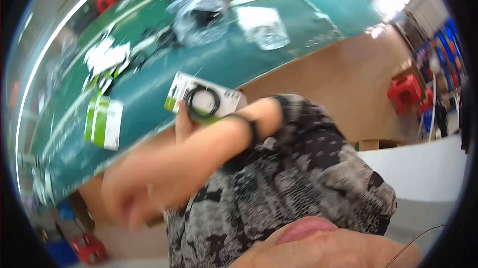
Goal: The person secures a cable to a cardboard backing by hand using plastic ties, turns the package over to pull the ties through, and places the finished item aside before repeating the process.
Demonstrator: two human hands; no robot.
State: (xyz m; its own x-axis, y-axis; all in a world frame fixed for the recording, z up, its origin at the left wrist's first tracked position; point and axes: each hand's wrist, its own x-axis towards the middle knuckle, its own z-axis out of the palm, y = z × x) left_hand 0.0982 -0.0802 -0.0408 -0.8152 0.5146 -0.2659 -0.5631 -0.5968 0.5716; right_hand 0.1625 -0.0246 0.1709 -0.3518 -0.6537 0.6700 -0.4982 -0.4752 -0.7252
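Observation:
A white and green retail card with a coiled black cable (203,101) stands tilted in front of my body, above the near edge of the green table. My left hand (183,124) grips its lower left edge, one finger showing upright against the card. The rest of that hand is hidden behind my right forearm, which has a dark band on it and crosses in front of me toward the left. At the end of that arm my right hand (130,199) is smeared by motion, near the table's front edge; its fingers cannot be made out.
On the green table (239,71) lie a green and white card pack (104,122), a heap of loose cards (107,58), a clear bag with dark contents (199,16) and another clear pack (264,26). Red stools (404,93) stand on the brown floor at right.

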